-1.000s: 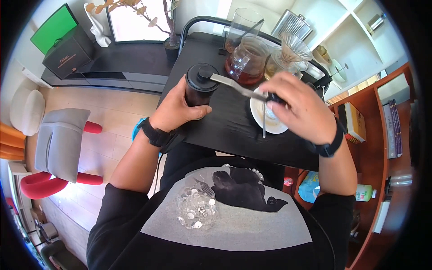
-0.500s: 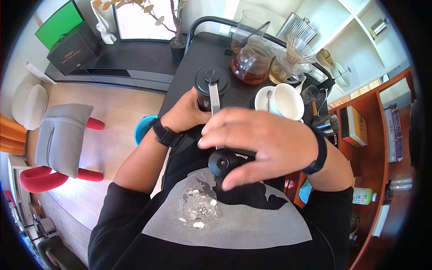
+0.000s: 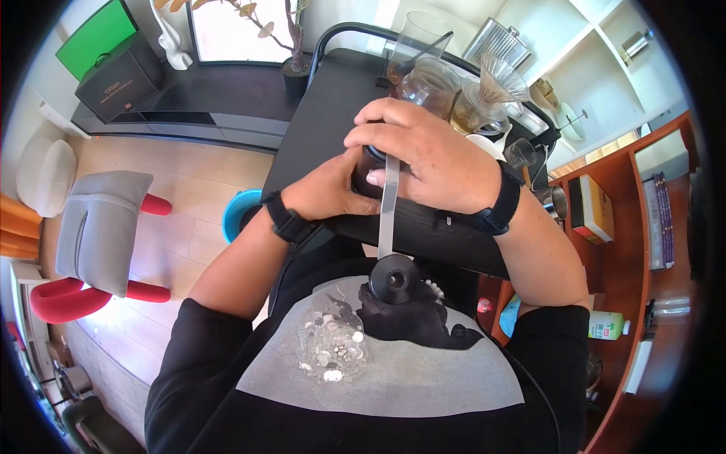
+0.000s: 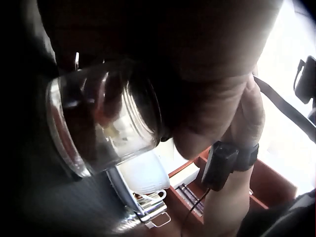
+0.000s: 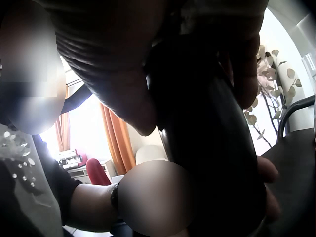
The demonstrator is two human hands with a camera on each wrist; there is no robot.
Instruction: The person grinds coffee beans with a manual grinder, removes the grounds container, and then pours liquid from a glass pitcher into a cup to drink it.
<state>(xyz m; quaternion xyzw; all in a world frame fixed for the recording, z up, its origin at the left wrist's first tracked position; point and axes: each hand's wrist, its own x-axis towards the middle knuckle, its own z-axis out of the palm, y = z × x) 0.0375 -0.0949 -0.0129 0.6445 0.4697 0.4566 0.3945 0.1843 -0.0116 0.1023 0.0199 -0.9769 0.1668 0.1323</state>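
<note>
A black hand coffee grinder (image 3: 364,175) stands upright above the table's near side. My left hand (image 3: 324,188) wraps round its body from the left. Over its top curls my right hand (image 3: 442,163), fingers round the lid, which is mostly hidden beneath them. The flat metal crank (image 3: 388,216) sticks out toward my body and ends in a round black knob (image 3: 394,279), which neither hand touches. In the left wrist view a clear glass jar (image 4: 106,118) shows below the left hand, while the right wrist view shows the dark grinder body (image 5: 212,143) under the right fingers.
Behind the hands on the black table (image 3: 333,91) stand a glass carafe (image 3: 429,82), a tall glass (image 3: 418,41) and a ribbed dripper (image 3: 501,79). A metal pitcher (image 3: 554,202) is at the right edge. A blue bin (image 3: 236,216) sits on the floor at left.
The crank has swung from pointing right to pointing at my body. My right hand has left the knob and now grips the grinder's top; the left hand keeps its hold.
</note>
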